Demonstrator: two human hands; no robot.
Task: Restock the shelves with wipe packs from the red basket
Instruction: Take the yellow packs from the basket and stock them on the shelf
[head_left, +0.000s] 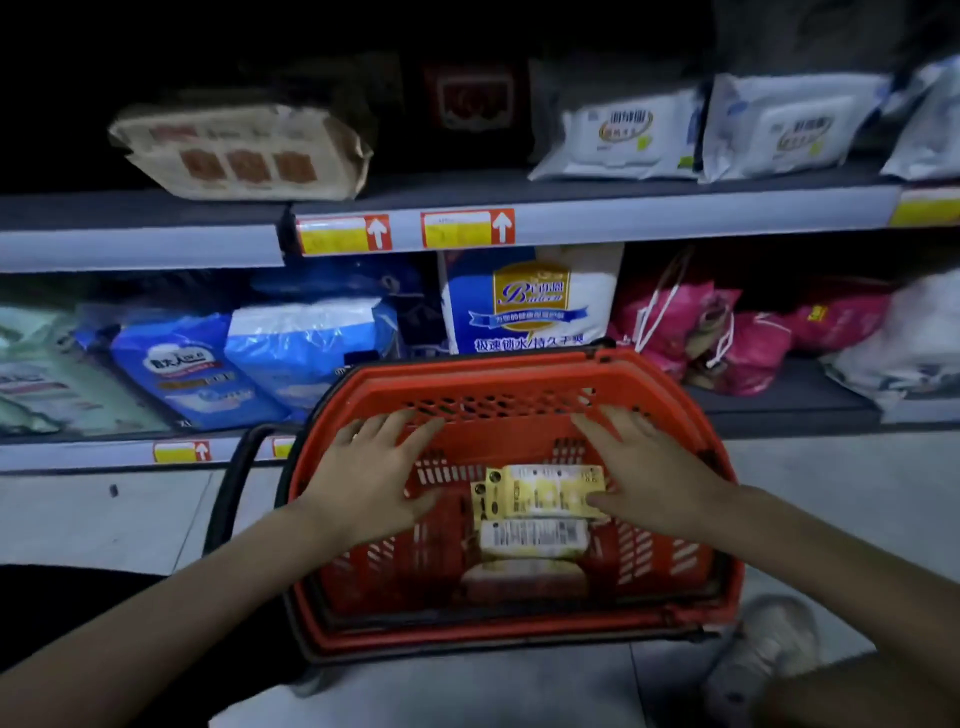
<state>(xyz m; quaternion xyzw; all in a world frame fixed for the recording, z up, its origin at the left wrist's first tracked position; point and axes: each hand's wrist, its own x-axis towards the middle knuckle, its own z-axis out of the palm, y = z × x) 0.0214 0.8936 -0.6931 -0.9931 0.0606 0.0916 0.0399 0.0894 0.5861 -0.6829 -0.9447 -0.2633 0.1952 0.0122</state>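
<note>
Two empty hands, left hand (371, 475) and right hand (649, 473), spread open fingers over the basket (519, 365); picking seems to be starting, and next they must grip the top pack (545, 491).

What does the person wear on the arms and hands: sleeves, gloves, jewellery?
No sleeves, gloves or watch show in the picture. The left hand has a small glint on one finger, perhaps a ring; it is too dim to tell. The right hand wears nothing.
</note>
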